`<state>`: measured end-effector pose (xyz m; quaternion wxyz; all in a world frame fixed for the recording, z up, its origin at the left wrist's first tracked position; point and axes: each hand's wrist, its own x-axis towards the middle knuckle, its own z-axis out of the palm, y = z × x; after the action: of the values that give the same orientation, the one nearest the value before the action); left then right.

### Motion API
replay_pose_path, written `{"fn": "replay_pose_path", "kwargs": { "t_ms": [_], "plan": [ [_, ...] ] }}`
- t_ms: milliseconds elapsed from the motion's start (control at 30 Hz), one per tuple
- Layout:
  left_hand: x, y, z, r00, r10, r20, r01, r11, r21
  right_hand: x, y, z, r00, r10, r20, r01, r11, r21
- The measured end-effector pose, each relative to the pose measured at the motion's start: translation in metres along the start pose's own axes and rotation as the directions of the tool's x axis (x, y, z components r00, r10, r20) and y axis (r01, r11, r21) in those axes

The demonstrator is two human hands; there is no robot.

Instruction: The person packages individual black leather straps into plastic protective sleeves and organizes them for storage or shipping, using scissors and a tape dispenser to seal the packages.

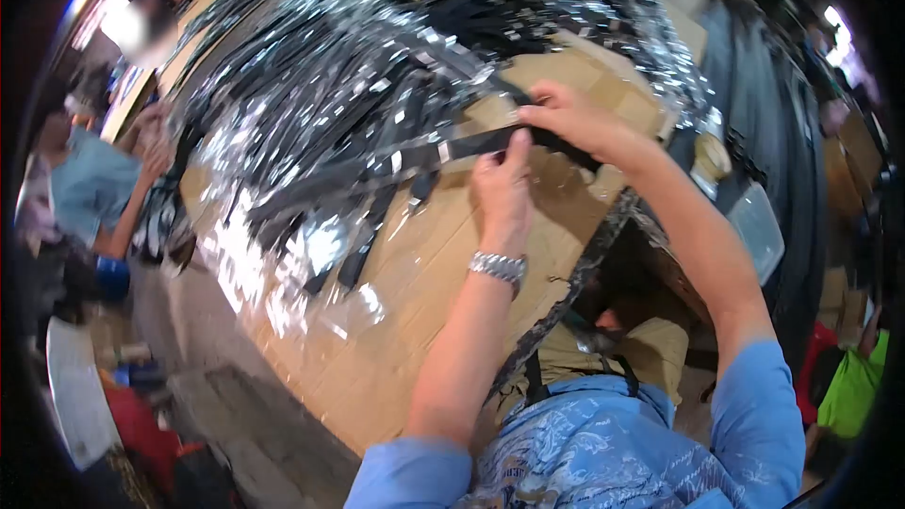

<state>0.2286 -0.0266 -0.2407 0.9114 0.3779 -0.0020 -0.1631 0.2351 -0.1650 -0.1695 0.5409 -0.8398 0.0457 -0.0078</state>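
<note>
A long black strap, which looks like a belt [481,143], runs between my two hands above a cardboard-covered table. My left hand [504,190], with a metal watch on the wrist, pinches it from below between thumb and fingers. Just to the right, my right hand [573,123] is closed on the same belt near its right end. A clear plastic sleeve seems to cover its left part. Under and beyond it lies a large pile of black belts [349,104] in shiny clear sleeves. Several sleeve ends hang loosely toward me on the cardboard [405,320].
Long dark straps [768,104] hang at the right, beside a clear plastic container [757,226]. Another person in a blue top [90,184] is at the table's left side. The table's dark, ragged near edge [566,297] is close to my body.
</note>
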Motion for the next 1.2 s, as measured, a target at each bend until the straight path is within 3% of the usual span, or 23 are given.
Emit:
{"fn": "replay_pose_path", "kwargs": {
  "t_ms": [67,133,233,367,467,600,633,733,767,867,900,1000,1100,1133,1200],
  "plan": [
    [0.000,-0.003,-0.001,1.000,-0.007,0.030,0.005,0.997,0.077,-0.006,0.000,-0.006,1.000,0.001,0.003,-0.001,1.000,-0.021],
    [-0.003,-0.006,0.004,0.988,0.125,0.096,-0.134,0.987,0.093,-0.012,-0.002,-0.008,1.000,-0.001,0.031,-0.001,0.998,0.063],
    [-0.008,-0.005,0.006,0.968,0.173,0.182,-0.200,0.970,0.138,-0.019,0.000,-0.014,0.999,0.029,0.019,-0.030,0.996,0.086],
    [-0.009,-0.004,0.009,0.958,0.062,0.280,-0.118,0.976,0.185,-0.030,0.009,-0.026,1.000,-0.029,0.006,0.028,0.990,0.138],
    [-0.017,0.008,0.013,0.930,-0.104,0.352,0.053,0.987,0.151,-0.042,0.018,-0.039,0.998,-0.047,0.040,0.036,0.972,0.231],
    [-0.016,0.011,0.005,0.743,-0.258,0.617,-0.023,0.913,0.408,-0.072,0.021,-0.060,0.997,-0.077,-0.014,0.077,0.939,0.335],
    [-0.020,0.013,0.005,0.770,-0.324,0.550,-0.008,0.857,0.516,-0.078,0.024,-0.066,0.995,-0.092,-0.038,0.099,0.949,0.299],
    [-0.046,0.024,0.015,0.774,-0.497,0.392,0.222,0.793,0.567,-0.106,0.028,-0.088,0.997,-0.027,-0.067,0.046,0.952,0.301],
    [-0.045,0.028,0.016,0.757,-0.506,0.414,0.119,0.729,0.674,-0.116,0.025,-0.095,0.998,-0.017,-0.054,0.032,0.957,0.289],
    [-0.063,0.028,0.010,0.764,-0.465,0.447,-0.013,0.682,0.732,-0.137,0.027,-0.113,1.000,0.001,-0.011,0.002,0.961,0.276],
    [-0.067,0.026,0.002,0.752,-0.506,0.422,-0.060,0.586,0.808,-0.141,0.032,-0.118,1.000,-0.005,0.000,0.005,0.958,0.287],
    [-0.107,0.053,0.010,0.645,-0.606,0.466,-0.205,0.450,0.869,-0.158,0.033,-0.126,1.000,-0.009,-0.006,0.010,0.951,0.310],
    [-0.132,0.068,0.030,0.742,-0.558,0.371,-0.079,0.477,0.875,-0.167,0.042,-0.129,1.000,-0.020,-0.012,0.023,0.939,0.343],
    [-0.140,0.068,0.042,0.818,-0.315,0.481,-0.310,0.462,0.831,-0.171,0.040,-0.128,0.999,-0.048,-0.020,0.052,0.936,0.348],
    [-0.134,0.062,0.054,0.760,-0.013,0.650,-0.644,0.116,0.756,-0.178,0.041,-0.127,0.998,-0.056,0.003,0.051,0.926,0.375]
  ]
}}
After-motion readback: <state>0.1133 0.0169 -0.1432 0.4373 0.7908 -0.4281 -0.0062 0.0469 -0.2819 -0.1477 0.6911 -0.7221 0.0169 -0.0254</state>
